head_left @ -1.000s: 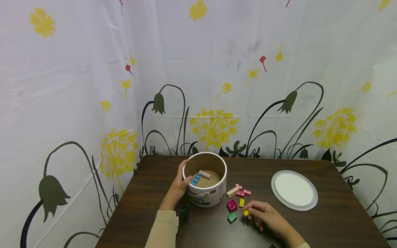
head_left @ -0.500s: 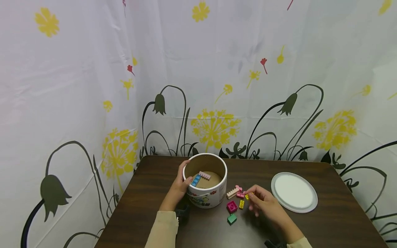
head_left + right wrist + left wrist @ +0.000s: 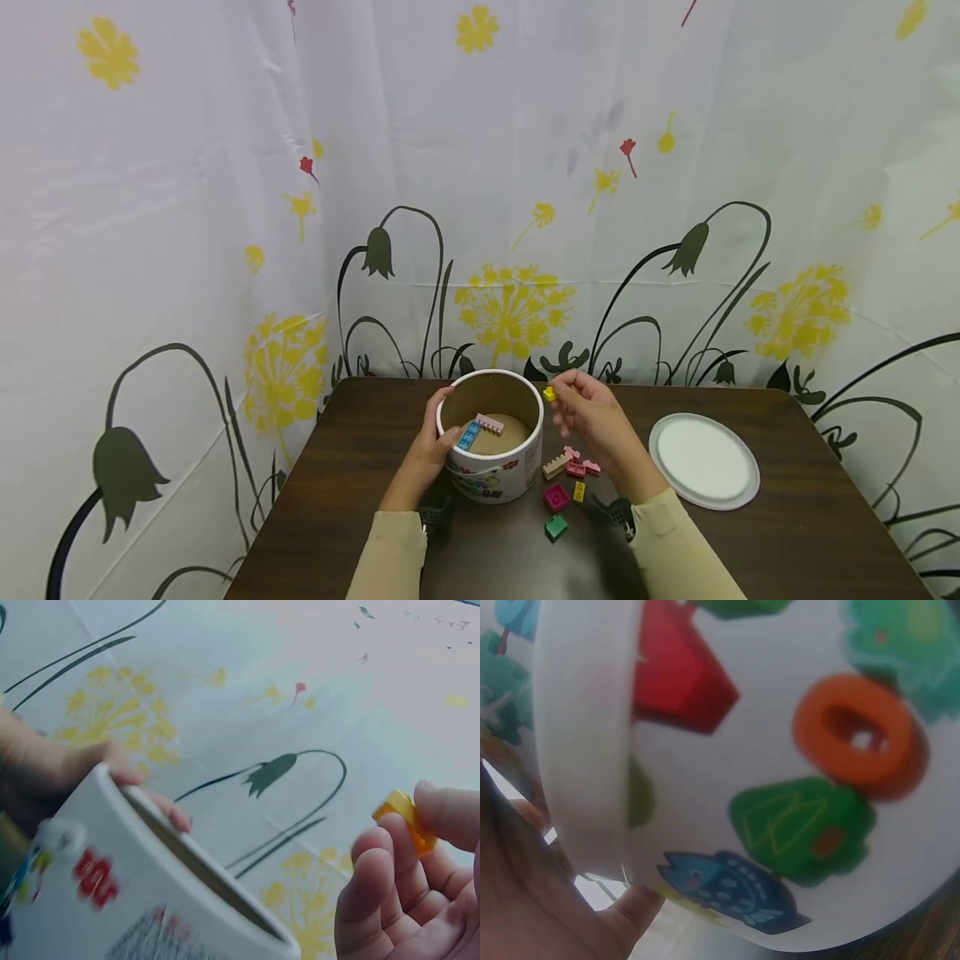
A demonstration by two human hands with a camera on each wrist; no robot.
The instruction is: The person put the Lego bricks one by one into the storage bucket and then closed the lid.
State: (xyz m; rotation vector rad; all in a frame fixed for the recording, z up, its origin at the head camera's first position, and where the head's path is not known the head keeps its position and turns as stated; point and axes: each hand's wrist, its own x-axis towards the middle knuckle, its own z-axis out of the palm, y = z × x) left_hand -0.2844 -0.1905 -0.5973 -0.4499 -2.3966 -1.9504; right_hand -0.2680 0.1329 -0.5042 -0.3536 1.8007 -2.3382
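Observation:
A white bucket (image 3: 491, 483) printed with toy pictures stands on the table, a blue brick (image 3: 468, 436) and a pale pink brick (image 3: 490, 424) lying on its floor. My left hand (image 3: 429, 454) grips its rim at the left, thumb over the edge; the left wrist view has this hand (image 3: 547, 900) against the printed wall. Raised just right of the rim, my right hand (image 3: 596, 417) pinches a small yellow brick (image 3: 550, 393) between thumb and fingers. The right wrist view shows that yellow brick (image 3: 405, 817) at the fingertips, level with the bucket's mouth.
Right of the bucket lie several loose bricks: a magenta brick (image 3: 556, 498), a green brick (image 3: 556, 527), another yellow brick (image 3: 579, 492), a beige brick (image 3: 557, 465) and some pink ones (image 3: 576, 469). A white round lid (image 3: 705, 461) lies farther right. A patterned curtain hangs behind the table.
My right hand has lifted the small yellow brick off the table and carried it up and left to the bucket's rim. The left hand keeps its grip on the rim.

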